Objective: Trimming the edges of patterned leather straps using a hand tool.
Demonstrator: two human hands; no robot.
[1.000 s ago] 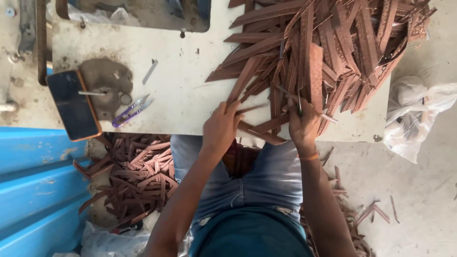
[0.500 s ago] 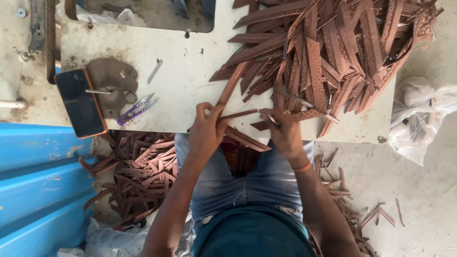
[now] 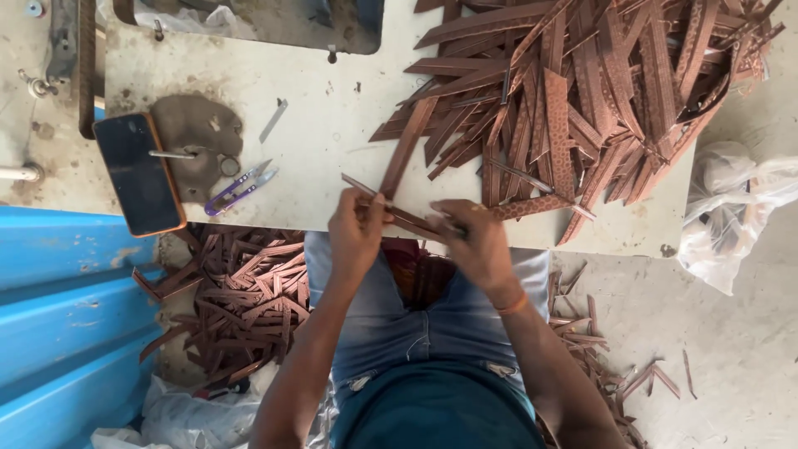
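Both hands have slid down from the strip pile to the table's near edge, now gripping one thin brown leather strip (image 3: 405, 218) between them. It lies slanted just over the white table (image 3: 332, 150) edge, above the lap. Left hand (image 3: 356, 231) pinches its upper end, fingers curled; right hand (image 3: 475, 241) clamps the lower end, wrist bent inward. Behind lies the heap of brown strips (image 3: 582, 100); purple thread snips (image 3: 239, 188) and a dark phone (image 3: 140, 173) sit left.

Reddish-brown patterned strips (image 3: 582, 108), off-white table (image 3: 332, 141), purple snips (image 3: 239, 188), black phone (image 3: 139, 173), blue sheet (image 3: 58, 308)
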